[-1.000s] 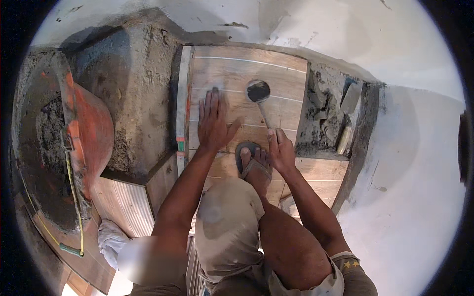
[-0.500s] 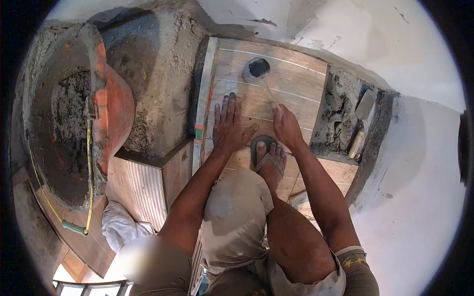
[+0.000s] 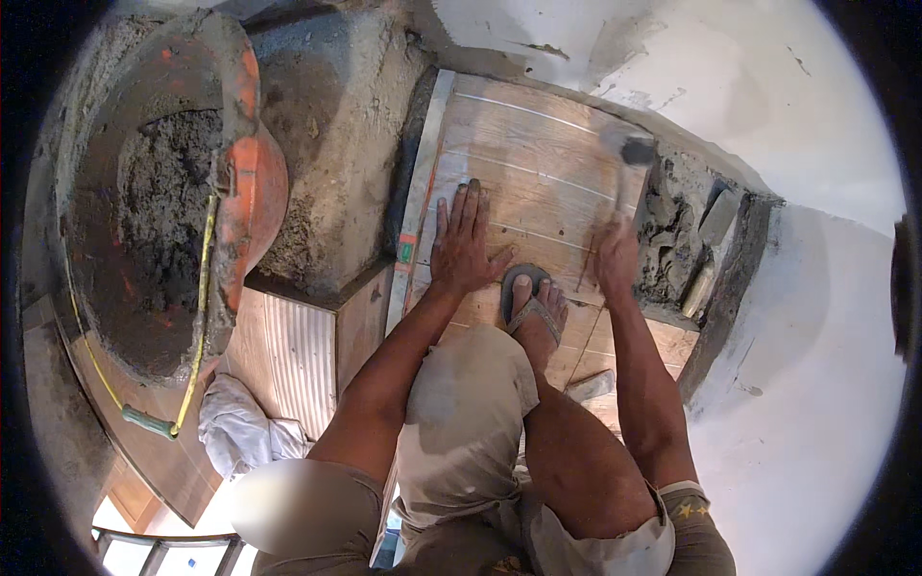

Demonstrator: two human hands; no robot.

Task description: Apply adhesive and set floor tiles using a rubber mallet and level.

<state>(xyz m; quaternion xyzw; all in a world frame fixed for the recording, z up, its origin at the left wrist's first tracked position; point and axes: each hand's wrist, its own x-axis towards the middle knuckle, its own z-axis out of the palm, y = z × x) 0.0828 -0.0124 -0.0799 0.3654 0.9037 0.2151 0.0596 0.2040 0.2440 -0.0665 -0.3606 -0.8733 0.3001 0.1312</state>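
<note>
My left hand (image 3: 465,240) lies open, fingers spread, on a wood-look tile (image 3: 514,110) with pale lines. My right hand (image 3: 615,254) grips a mallet; its blurred dark head (image 3: 637,152) is over the tile's upper right edge. A long level (image 3: 428,154) with a green vial lies along the tile's left edge. My foot (image 3: 541,331), in a flip-flop, rests between my hands. Right of the tile, a trowel (image 3: 718,216) with a light handle lies at a strip of wet mortar (image 3: 670,221).
A cement-caked orange bucket (image 3: 252,182) of mortar, with a yellow cord handle, is at left, beside a rough cement surface (image 3: 336,144). A white cloth (image 3: 240,427) lies below tiled step faces (image 3: 298,346). White plastered walls (image 3: 788,307) border the top and right.
The mallet moved from the tile's middle up, then rightward to its right edge, my right hand with it. My left hand stays flat on the tile. The whole view has shifted somewhat rightward.
</note>
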